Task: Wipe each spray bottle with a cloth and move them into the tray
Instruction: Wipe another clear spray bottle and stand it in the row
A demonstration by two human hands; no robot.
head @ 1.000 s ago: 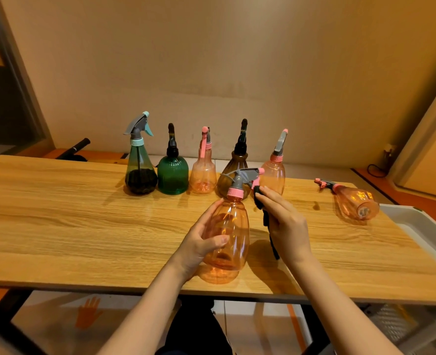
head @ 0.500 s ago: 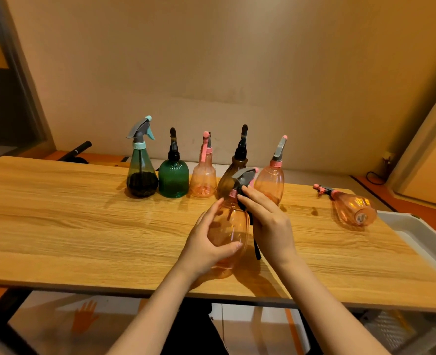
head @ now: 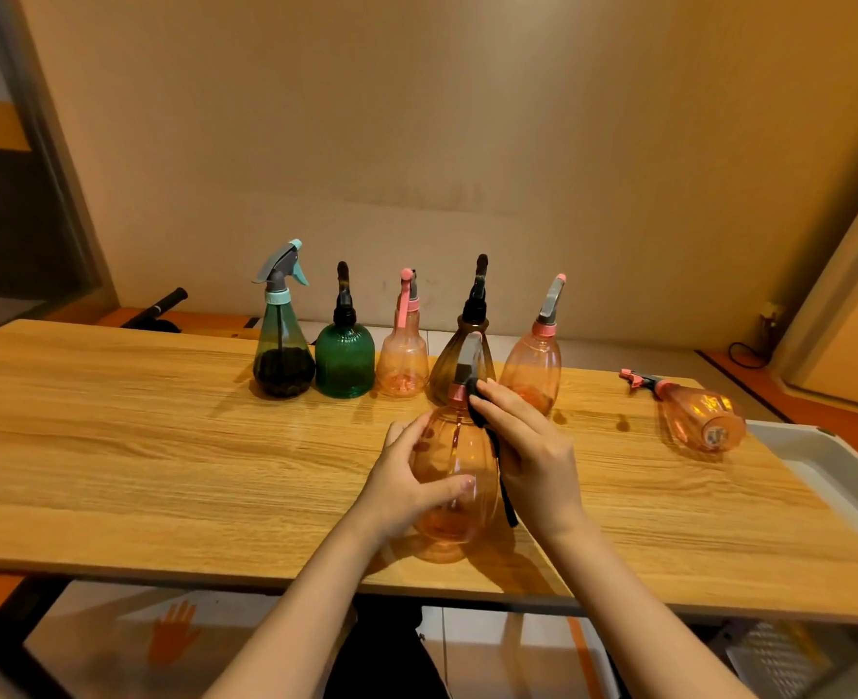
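An orange spray bottle [head: 454, 476] with a grey trigger head stands near the table's front edge. My left hand [head: 407, 484] grips its body from the left. My right hand [head: 530, 446] holds a dark cloth [head: 502, 476] against the bottle's neck and right side; a strip of cloth hangs below the palm. Behind stand several bottles: a dark teal one [head: 283, 355], a green one [head: 344, 363], a pale orange one [head: 403, 363], a brown one [head: 444, 365] and an orange one [head: 533, 368]. Another orange bottle [head: 694, 416] lies on its side at the right, beside the white tray [head: 830, 466].
The wooden table [head: 165, 446] ends close to me. The tray sits past the table's right end. A wall rises behind the bottle row. A black handle [head: 162, 307] pokes up beyond the far left edge. A cable [head: 742, 353] lies on the floor at right.
The bottle has turned so its trigger head points away from me. My right hand with the cloth moved from beside the nozzle onto the neck and right shoulder.
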